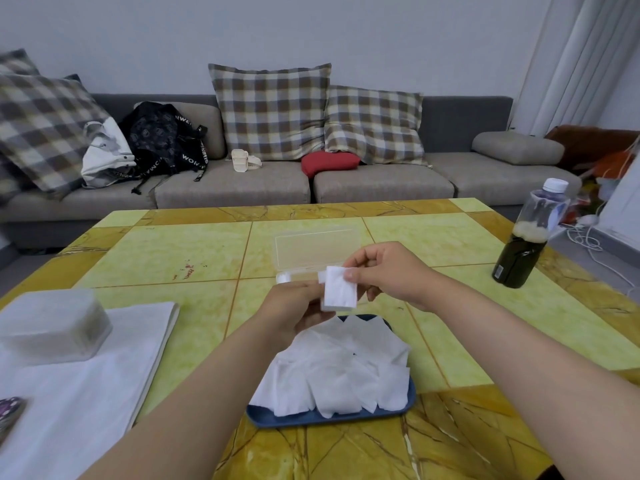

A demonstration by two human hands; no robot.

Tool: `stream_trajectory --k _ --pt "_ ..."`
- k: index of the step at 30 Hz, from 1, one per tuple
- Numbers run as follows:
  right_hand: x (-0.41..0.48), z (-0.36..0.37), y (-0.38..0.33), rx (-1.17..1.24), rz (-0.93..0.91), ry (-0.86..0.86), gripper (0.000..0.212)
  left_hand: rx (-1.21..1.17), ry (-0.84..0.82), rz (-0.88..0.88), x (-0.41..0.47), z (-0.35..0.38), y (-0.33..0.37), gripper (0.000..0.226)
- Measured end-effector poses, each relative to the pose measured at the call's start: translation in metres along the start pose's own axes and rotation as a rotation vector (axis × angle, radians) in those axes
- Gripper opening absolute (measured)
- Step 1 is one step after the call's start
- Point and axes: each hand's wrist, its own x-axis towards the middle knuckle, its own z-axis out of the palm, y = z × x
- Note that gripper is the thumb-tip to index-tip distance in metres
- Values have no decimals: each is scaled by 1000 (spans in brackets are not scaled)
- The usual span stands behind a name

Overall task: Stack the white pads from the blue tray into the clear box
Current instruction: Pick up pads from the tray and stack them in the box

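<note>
Gripping from both sides, a small stack of white pads (340, 289) is held by the left hand (294, 308) and right hand (388, 271) above the blue tray (332, 415), before the open clear box (317, 251).

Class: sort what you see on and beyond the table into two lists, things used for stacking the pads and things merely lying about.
In use: held pads, left hand, right hand, pad pile, blue tray, clear box.

Lying about: bottle, frosted container, white cloth, backpack, red cushion.
</note>
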Motion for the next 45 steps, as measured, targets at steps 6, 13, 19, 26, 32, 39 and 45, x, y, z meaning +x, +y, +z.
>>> stream_trajectory --k 6,13,19,26,32,39,45 --pt "6 10 1 -128 -25 58 5 7 -135 21 -5 2 3 22" --pt "5 16 1 -305 -92 80 5 29 -74 49 -2 1 4 29" --pt "4 4 14 -489 -2 5 6 95 84 59 5 -5 -3 20" --pt "-5 -9 35 -881 183 -349 36 97 88 53 5 -5 -5 15" --pt "-6 -20 34 -644 210 -268 12 103 110 43 5 -4 -6 17" --pt "-4 -16 10 -67 104 -61 12 43 81 33 3 0 -2 17" --pt "1 2 -2 -86 13 48 9 68 -48 60 -2 4 0 23"
